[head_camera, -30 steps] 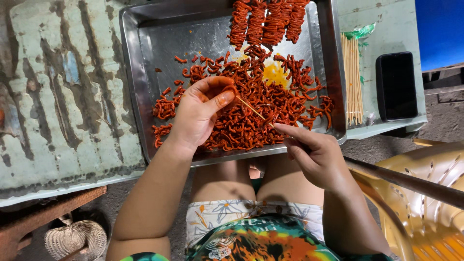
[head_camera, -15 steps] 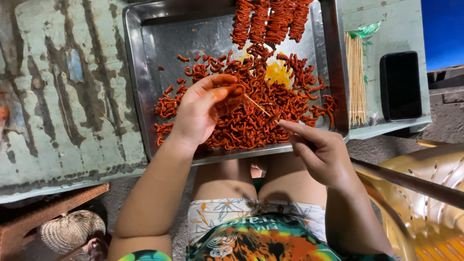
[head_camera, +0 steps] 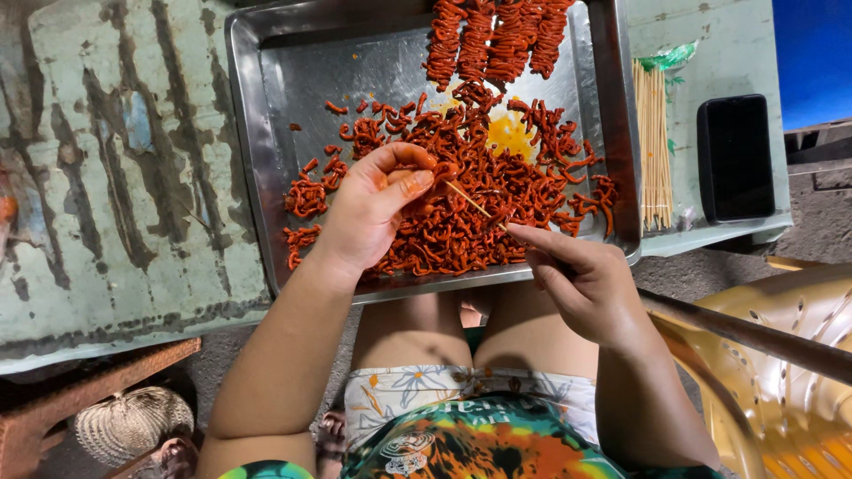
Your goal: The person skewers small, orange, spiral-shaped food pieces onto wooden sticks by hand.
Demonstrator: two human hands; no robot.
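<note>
Between our hands a thin skewer (head_camera: pixel 475 208) spans: our right hand (head_camera: pixel 581 279) pinches its near end, our left hand (head_camera: pixel 377 208) pinches a red strip (head_camera: pixel 441 173) onto its tip. Under both sits a metal tray (head_camera: pixel 266 133) of strips. Right of our right hand lie a green-wrapped skewer bundle (head_camera: pixel 655 146) and a black phone (head_camera: pixel 735 158).

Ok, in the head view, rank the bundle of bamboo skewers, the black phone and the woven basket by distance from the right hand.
1. Bundle of bamboo skewers: up and right of the right hand, beside the metal tray.
2. Black phone: farther right on the table.
3. Woven basket: far left, on the ground.
</note>
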